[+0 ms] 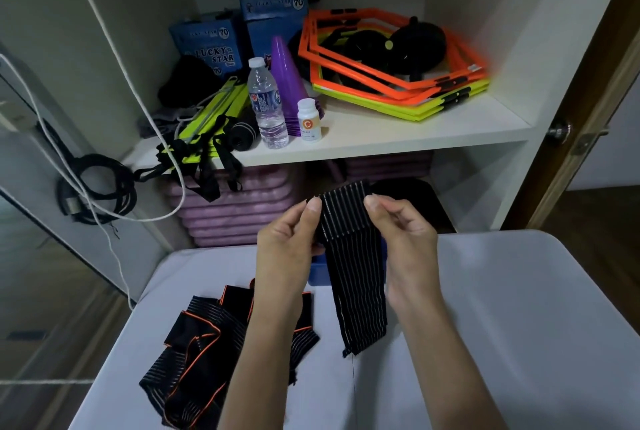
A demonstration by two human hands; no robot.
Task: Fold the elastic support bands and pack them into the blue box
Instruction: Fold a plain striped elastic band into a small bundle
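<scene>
A black elastic band with thin white stripes [356,277] hangs upright between my hands, its top folded over and its lower end touching the white table [502,308]. My left hand [289,239] pinches the band's upper left edge. My right hand [405,235] pinches its upper right edge. A small part of the blue box [319,272] shows behind the band, between my hands. A heap of black bands with orange edging [204,343] lies on the table at the lower left, partly under my left forearm.
Behind the table stands a white shelf [398,139] holding a water bottle [266,104], a white pill jar [309,120], purple cones [287,80], orange and yellow hexagon frames [398,62] and blue cartons [207,49]. Cables [93,187] hang at the left. Pink mats [239,208] are stacked below the shelf.
</scene>
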